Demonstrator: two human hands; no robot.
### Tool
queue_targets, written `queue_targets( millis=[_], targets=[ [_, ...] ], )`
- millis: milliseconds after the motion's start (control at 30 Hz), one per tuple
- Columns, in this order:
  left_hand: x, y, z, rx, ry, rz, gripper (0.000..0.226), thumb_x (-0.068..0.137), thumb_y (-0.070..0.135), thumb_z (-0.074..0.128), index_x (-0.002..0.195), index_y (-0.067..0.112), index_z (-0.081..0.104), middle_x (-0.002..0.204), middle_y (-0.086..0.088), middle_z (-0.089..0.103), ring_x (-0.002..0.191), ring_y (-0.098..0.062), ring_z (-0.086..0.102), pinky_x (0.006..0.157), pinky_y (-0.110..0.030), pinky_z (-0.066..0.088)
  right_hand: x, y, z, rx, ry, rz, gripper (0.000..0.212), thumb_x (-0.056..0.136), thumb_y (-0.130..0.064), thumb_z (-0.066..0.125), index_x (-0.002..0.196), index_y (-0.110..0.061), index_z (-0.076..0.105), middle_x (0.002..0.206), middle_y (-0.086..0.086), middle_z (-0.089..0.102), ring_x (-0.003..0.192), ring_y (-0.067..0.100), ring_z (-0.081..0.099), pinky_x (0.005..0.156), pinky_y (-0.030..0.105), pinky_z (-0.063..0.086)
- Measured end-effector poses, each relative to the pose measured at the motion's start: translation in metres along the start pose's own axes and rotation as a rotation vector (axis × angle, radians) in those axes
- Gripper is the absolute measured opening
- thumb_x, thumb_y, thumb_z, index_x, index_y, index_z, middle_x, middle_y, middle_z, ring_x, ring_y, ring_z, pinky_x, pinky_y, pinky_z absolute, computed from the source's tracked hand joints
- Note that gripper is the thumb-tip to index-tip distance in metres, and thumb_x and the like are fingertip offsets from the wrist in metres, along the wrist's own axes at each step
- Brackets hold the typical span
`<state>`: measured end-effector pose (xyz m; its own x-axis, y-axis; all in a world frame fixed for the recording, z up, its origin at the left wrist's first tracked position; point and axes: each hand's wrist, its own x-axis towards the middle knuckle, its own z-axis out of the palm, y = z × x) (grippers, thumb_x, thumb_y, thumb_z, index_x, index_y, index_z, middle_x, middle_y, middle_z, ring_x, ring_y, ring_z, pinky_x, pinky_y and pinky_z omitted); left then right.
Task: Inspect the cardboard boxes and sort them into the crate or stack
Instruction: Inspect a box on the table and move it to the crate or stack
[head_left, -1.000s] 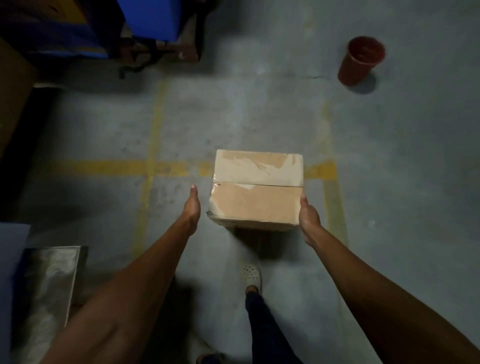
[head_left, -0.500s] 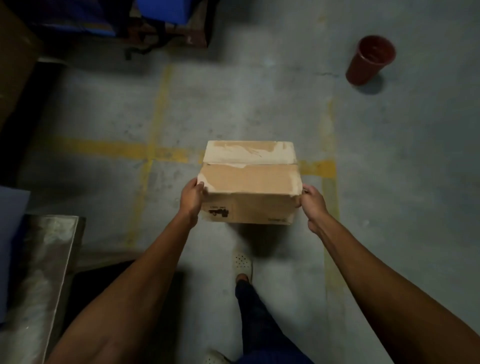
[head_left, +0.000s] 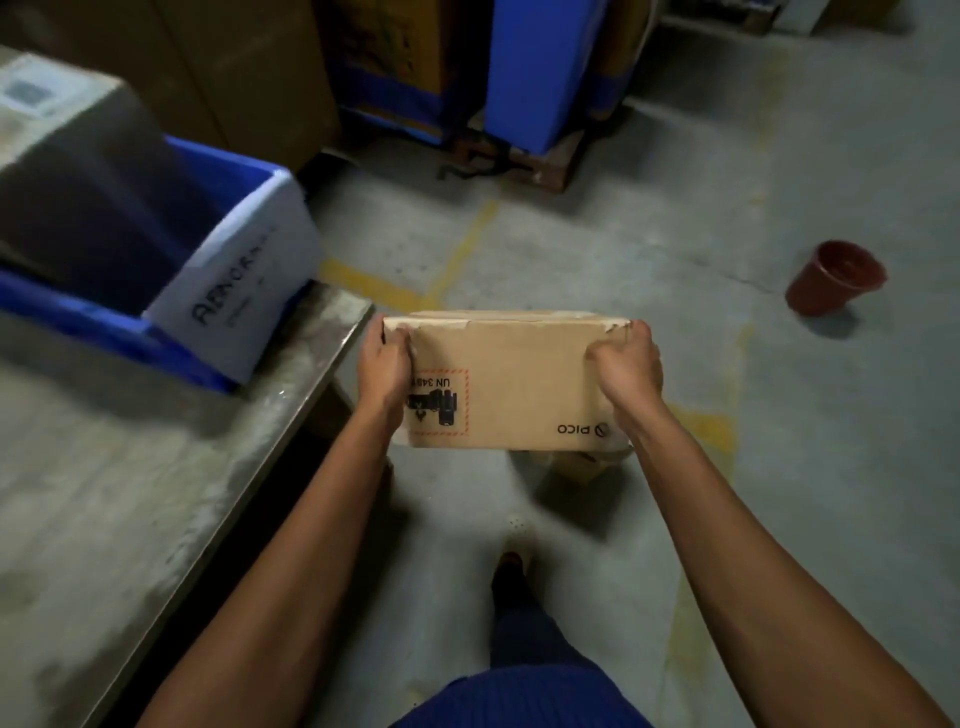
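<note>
A person is standing on a grey concrete floor (head_left: 805, 467) crossed by worn yellow lines, with a grey tabletop (head_left: 130, 493) lying to their left. Both arms are reaching forward. The left hand (head_left: 383, 366) and right hand (head_left: 626, 366) are gripping the upper corners of a cardboard box (head_left: 514, 384), fingers curled over its top edge, holding it above the floor. A blue crate (head_left: 78, 312) with a white paper label (head_left: 244, 296) is sitting on the tabletop. Farther off, a red pot (head_left: 831, 278) is standing on the floor.

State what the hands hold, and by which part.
Both hold the cardboard box: left hand grips its upper left corner, right hand its upper right corner.
</note>
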<state>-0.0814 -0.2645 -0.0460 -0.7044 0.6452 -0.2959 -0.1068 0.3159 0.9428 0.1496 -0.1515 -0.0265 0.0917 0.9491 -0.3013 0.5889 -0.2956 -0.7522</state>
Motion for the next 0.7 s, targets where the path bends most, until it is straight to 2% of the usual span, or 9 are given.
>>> queue_targets(
  millis=[100, 133, 200, 267, 333, 400, 500, 567, 700],
  targets=[
    [-0.032, 0.004, -0.072, -0.012, 0.136, 0.030, 0.027, 0.101, 0.029, 0.046, 0.126, 0.020, 0.052, 0.111, 0.001, 0.064, 0.080, -0.004, 0.062, 0.058, -0.018, 0.047, -0.048, -0.024, 0.017, 0.006, -0.095, -0.113, 0.065, 0.063, -0.037, 0.053, 0.128, -0.032, 0.051, 0.119, 0.002, 0.061, 0.104, 0.028, 0.061, 0.091, 0.049, 0.053],
    [-0.042, 0.005, -0.095, -0.008, 0.189, 0.047, 0.036, 0.101, 0.030, 0.046, 0.135, 0.019, 0.050, 0.115, 0.002, 0.063, 0.078, -0.001, 0.062, 0.058, -0.017, 0.047, -0.063, -0.032, 0.024, 0.007, -0.129, -0.150, 0.062, 0.063, -0.039, 0.054, 0.125, -0.034, 0.053, 0.117, 0.001, 0.061, 0.102, 0.026, 0.061, 0.090, 0.049, 0.054],
    [-0.065, 0.006, -0.140, 0.002, 0.301, 0.067, 0.048, 0.100, 0.039, 0.044, 0.144, 0.020, 0.045, 0.135, -0.002, 0.058, 0.097, -0.002, 0.063, 0.075, -0.024, 0.053, -0.097, -0.050, 0.040, -0.003, -0.184, -0.227, 0.056, 0.062, -0.043, 0.054, 0.118, -0.036, 0.055, 0.114, 0.000, 0.062, 0.101, 0.026, 0.060, 0.089, 0.048, 0.053],
    [-0.091, 0.007, -0.183, 0.012, 0.421, 0.083, 0.059, 0.097, 0.057, 0.035, 0.146, 0.026, 0.043, 0.145, -0.001, 0.052, 0.123, -0.017, 0.055, 0.103, -0.042, 0.046, -0.128, -0.067, 0.063, -0.020, -0.233, -0.304, 0.057, 0.058, -0.050, 0.052, 0.113, -0.036, 0.056, 0.112, 0.000, 0.063, 0.103, 0.029, 0.059, 0.090, 0.048, 0.052],
    [-0.118, 0.005, -0.221, -0.021, 0.520, 0.030, 0.076, 0.084, 0.076, 0.024, 0.138, 0.028, 0.047, 0.134, -0.005, 0.060, 0.117, -0.025, 0.061, 0.102, -0.052, 0.047, -0.161, -0.082, 0.088, -0.048, -0.299, -0.365, 0.060, 0.054, -0.056, 0.048, 0.110, -0.036, 0.055, 0.111, 0.001, 0.063, 0.104, 0.031, 0.058, 0.092, 0.049, 0.051],
    [-0.142, -0.006, -0.262, -0.083, 0.620, -0.017, 0.076, 0.082, 0.081, 0.020, 0.129, 0.031, 0.052, 0.117, -0.006, 0.069, 0.101, -0.025, 0.068, 0.092, -0.051, 0.054, -0.193, -0.097, 0.115, -0.086, -0.360, -0.433, 0.058, 0.058, -0.056, 0.050, 0.113, -0.036, 0.054, 0.112, 0.004, 0.062, 0.106, 0.034, 0.056, 0.093, 0.050, 0.050],
    [-0.174, -0.025, -0.318, -0.131, 0.755, -0.063, 0.079, 0.075, 0.089, 0.015, 0.124, 0.040, 0.052, 0.114, -0.006, 0.069, 0.101, -0.030, 0.067, 0.095, -0.054, 0.052, -0.240, -0.116, 0.150, -0.106, -0.489, -0.546, 0.068, 0.061, -0.054, 0.053, 0.128, -0.040, 0.051, 0.122, 0.004, 0.060, 0.111, 0.032, 0.055, 0.096, 0.049, 0.049],
    [-0.197, -0.032, -0.345, -0.122, 0.850, -0.056, 0.070, 0.077, 0.086, 0.014, 0.117, 0.042, 0.052, 0.106, -0.002, 0.067, 0.098, -0.030, 0.066, 0.093, -0.056, 0.052, -0.270, -0.125, 0.171, -0.095, -0.599, -0.615, 0.076, 0.065, -0.050, 0.058, 0.139, -0.040, 0.046, 0.130, 0.001, 0.057, 0.116, 0.027, 0.053, 0.101, 0.047, 0.047],
    [-0.226, -0.036, -0.378, -0.124, 1.011, -0.041, 0.041, 0.099, 0.064, 0.021, 0.107, 0.034, 0.048, 0.088, 0.012, 0.055, 0.091, -0.023, 0.060, 0.088, -0.049, 0.052, -0.310, -0.142, 0.214, -0.054, -0.752, -0.691, 0.076, 0.064, -0.054, 0.058, 0.138, -0.038, 0.048, 0.130, 0.005, 0.057, 0.119, 0.029, 0.054, 0.103, 0.051, 0.045]
  ],
)
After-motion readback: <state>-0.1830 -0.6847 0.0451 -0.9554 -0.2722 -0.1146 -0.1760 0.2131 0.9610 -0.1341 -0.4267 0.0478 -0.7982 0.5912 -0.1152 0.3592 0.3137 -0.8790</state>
